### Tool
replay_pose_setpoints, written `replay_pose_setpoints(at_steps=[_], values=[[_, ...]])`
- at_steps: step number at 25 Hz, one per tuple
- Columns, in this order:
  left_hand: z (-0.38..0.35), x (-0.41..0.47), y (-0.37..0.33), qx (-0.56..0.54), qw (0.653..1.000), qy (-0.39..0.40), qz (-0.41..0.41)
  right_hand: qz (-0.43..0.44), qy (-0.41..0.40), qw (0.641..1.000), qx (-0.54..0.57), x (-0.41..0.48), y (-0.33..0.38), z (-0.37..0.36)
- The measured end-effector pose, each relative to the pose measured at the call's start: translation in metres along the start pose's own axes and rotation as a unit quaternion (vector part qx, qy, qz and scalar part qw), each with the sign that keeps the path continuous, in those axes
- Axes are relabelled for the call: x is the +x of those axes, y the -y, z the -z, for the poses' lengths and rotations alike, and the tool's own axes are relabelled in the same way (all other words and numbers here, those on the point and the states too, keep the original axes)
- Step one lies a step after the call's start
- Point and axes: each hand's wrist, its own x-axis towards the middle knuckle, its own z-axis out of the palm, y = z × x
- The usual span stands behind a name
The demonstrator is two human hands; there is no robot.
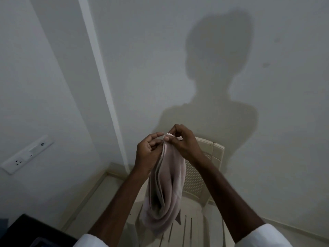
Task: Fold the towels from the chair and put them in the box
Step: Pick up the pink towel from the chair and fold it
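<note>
Seat front of chair (216, 154) cut off by bottom edge; left of backrest hidden behind hanging towel (170, 184). Towel's top edge mostly covered by left hand (147, 150) and right hand (184, 145). Lower-left corner: dark object (23, 227) cut by frame; kind not determinable.

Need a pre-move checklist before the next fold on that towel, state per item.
1. Right hand pinches the pink towel at its top edge: ok.
2. Left hand holds the top edge beside it: ok.
3. Layers even: not ok, the lower end hangs bunched and twisted.
4. Towel off the plastic chair: cannot tell, its lower end hangs over the seat.
5. Box located: cannot tell, only a dark object shows at the lower left corner.
6. More towels on the chair: cannot tell, arms and towel hide part of the seat.
</note>
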Motion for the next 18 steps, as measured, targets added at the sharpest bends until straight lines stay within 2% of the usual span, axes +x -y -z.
replay_pose_setpoints(at_steps=[6, 9, 11, 14, 18], values=[[-0.001, 0.001, 0.001, 0.043, 0.998, -0.003, -0.035, -0.071, -0.012, 0.997, 0.03, -0.015, -0.008, -0.01], [0.0, 0.003, -0.003, 0.116, 0.99, 0.032, -0.076, -0.123, 0.056, 0.991, 0.004, -0.016, -0.009, 0.0], [-0.001, 0.005, -0.002, 0.148, 0.983, 0.048, -0.097, -0.121, 0.073, 0.989, -0.031, -0.015, -0.009, 0.004], [-0.003, 0.005, 0.0, 0.176, 0.979, 0.056, -0.085, -0.099, -0.016, 0.992, -0.071, -0.015, -0.004, 0.001], [0.011, -0.006, 0.027, 0.224, 0.962, 0.135, -0.074, -0.104, -0.141, 0.984, -0.043, -0.017, -0.003, 0.005]])
